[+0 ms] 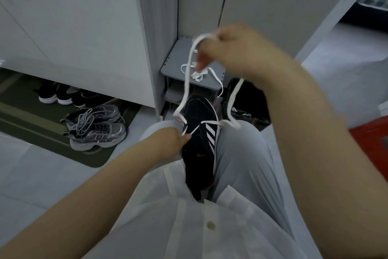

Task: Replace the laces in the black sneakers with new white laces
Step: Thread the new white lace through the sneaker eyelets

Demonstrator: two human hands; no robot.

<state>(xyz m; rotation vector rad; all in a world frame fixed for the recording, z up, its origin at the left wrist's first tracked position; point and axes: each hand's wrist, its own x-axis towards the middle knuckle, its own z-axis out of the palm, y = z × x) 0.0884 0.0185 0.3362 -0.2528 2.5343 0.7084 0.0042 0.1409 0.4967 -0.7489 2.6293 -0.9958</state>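
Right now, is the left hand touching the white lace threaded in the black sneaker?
Touching. The head view shows the left hand pinching a strand of the white lace beside the eyelets of the black sneaker, with no gap visible.

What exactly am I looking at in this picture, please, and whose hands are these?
There is no machine here. A person wears a camera on the head, so the single picture looks down along their own arms. A black sneaker rests between their legs. The right hand, raised, grips a loop of the white lace, which runs down to the sneaker. The left hand pinches the same lace by the eyelets. A second lace lies on a small grey shelf ahead. A pair of grey sneakers sits on a green mat to the left.
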